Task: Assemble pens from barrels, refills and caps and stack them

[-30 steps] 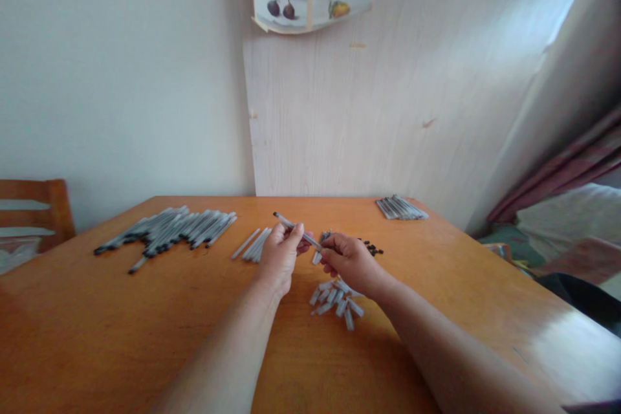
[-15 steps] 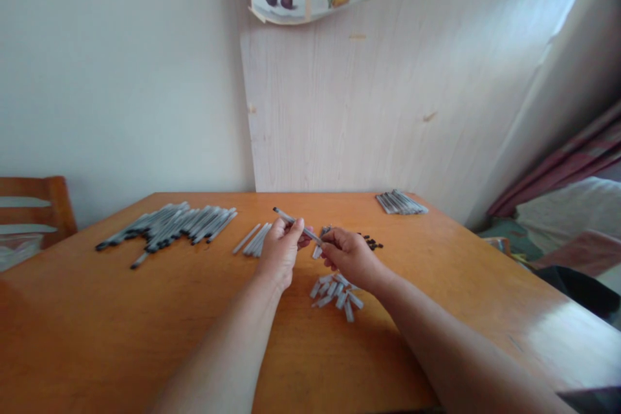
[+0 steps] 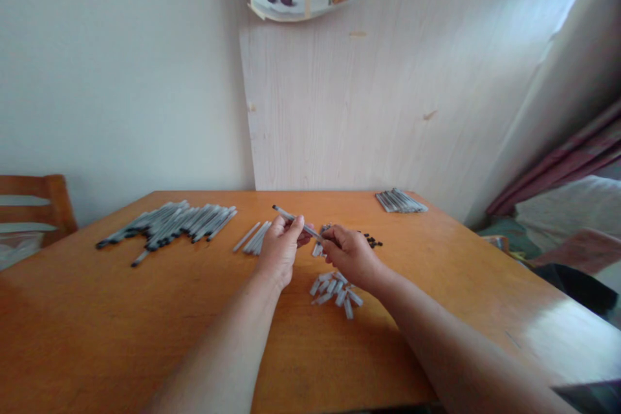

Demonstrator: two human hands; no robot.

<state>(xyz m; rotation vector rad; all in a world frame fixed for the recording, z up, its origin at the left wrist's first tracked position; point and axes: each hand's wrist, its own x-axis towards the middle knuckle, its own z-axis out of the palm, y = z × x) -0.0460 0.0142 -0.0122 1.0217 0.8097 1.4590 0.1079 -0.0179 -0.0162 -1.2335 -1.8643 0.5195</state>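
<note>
Above the middle of the wooden table (image 3: 97,323), my left hand (image 3: 280,251) grips a thin grey pen (image 3: 287,215) whose far end points up and left. My right hand (image 3: 350,255) pinches the pen's near end, fingers closed. Under my right wrist lies a small heap of short grey pen caps (image 3: 334,291). Just left of my left hand lie a few bare grey pen barrels (image 3: 255,238). Small dark pieces (image 3: 372,242) are scattered to the right of my right hand.
A large pile of grey pens with dark tips (image 3: 169,223) lies at the table's left. A smaller bundle of grey sticks (image 3: 400,201) sits at the far right corner. A wooden chair (image 3: 33,204) stands at the left; fabric (image 3: 572,207) lies beyond the right edge.
Both hands stay together on the pen with only slight shifts. The view has tilted down a little, so the wall poster sits higher.
</note>
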